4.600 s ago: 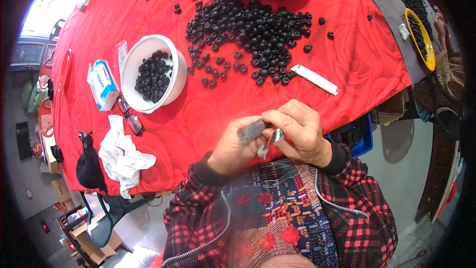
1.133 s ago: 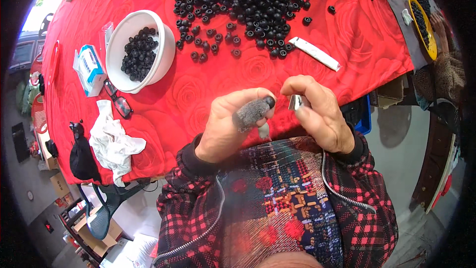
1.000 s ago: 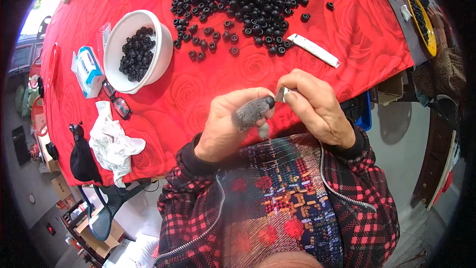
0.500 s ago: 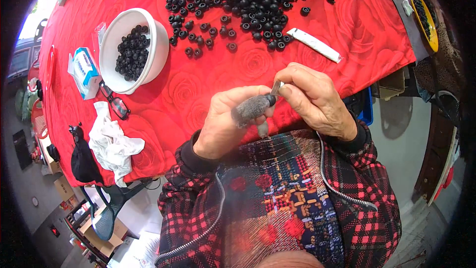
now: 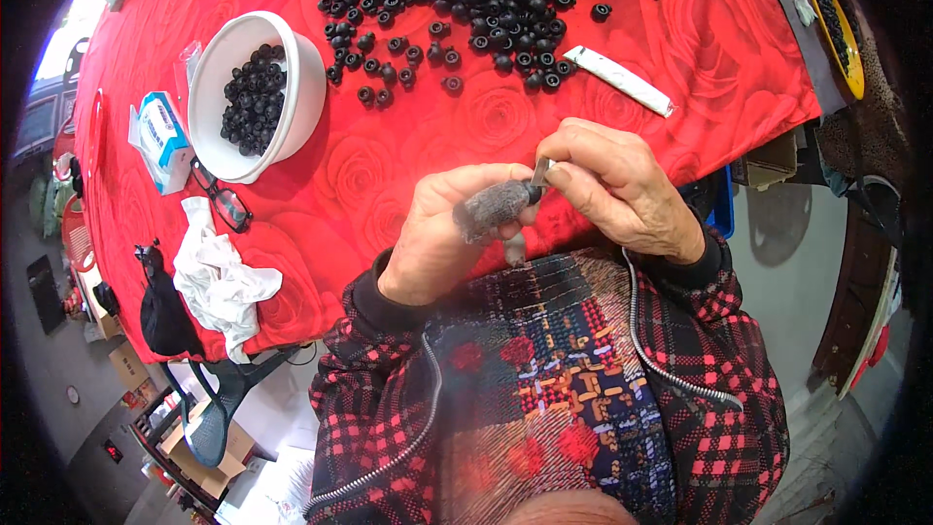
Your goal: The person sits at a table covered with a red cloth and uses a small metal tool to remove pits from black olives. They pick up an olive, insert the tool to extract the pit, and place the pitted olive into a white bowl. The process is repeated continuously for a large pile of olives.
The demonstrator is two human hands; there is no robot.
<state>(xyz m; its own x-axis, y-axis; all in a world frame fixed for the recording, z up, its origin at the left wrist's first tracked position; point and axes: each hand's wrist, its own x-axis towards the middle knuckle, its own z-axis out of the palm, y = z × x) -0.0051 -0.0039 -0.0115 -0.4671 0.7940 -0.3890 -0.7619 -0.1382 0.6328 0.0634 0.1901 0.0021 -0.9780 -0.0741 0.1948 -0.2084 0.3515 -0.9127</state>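
My left hand (image 5: 432, 228) is closed on a small black round part (image 5: 533, 193), pinched at the fingertips near the table's front edge. Grey fuzzy finger covers (image 5: 492, 211) sit on its thumb and on another finger. My right hand (image 5: 627, 196) pinches a small flat metal blade (image 5: 541, 173) between thumb and forefinger. The blade's lower end meets the black part; exactly how its edge touches is hidden. Beyond my hands lies a big heap of similar black parts (image 5: 496, 0). More of them lie inside a white tub (image 5: 309, 87) to the left.
A red rose-patterned cloth (image 5: 408, 151) covers the table. A long white wrapper (image 5: 620, 81) lies beyond my right hand. On the left are a blue-white box (image 5: 165, 141), glasses (image 5: 231, 209), a white cloth (image 5: 219, 277) and a black pouch (image 5: 165, 306). A yellow tray (image 5: 853, 73) stands far right.
The blade has tilted slightly and shifted a little against the black part. My hands stay almost in place, and the whole view has moved a bit.
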